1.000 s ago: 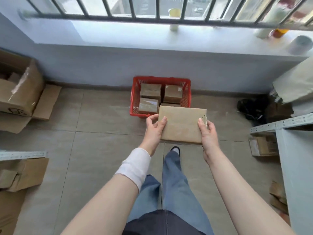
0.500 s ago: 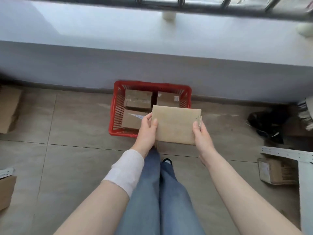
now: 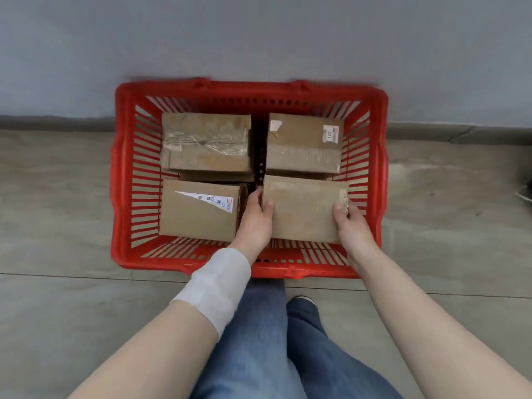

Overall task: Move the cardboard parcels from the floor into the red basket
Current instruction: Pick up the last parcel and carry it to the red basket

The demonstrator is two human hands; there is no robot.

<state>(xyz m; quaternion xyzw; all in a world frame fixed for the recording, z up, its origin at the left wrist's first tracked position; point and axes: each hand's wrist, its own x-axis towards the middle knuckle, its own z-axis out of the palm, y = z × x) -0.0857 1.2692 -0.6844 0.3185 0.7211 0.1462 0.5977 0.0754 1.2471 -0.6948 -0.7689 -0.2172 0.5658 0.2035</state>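
A grey tiled floor (image 3: 57, 197) meets a pale grey wall (image 3: 259, 38). Against the wall sits a red slatted plastic basket (image 3: 121, 174) holding three brown cardboard parcels. My left hand (image 3: 254, 223) and right hand (image 3: 352, 226) grip opposite sides of a fourth flat brown cardboard parcel (image 3: 303, 208), low inside the basket's near right corner.

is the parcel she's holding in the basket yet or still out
In. The held parcel sits inside the red basket rim, near-right corner, both hands gripping its ends.
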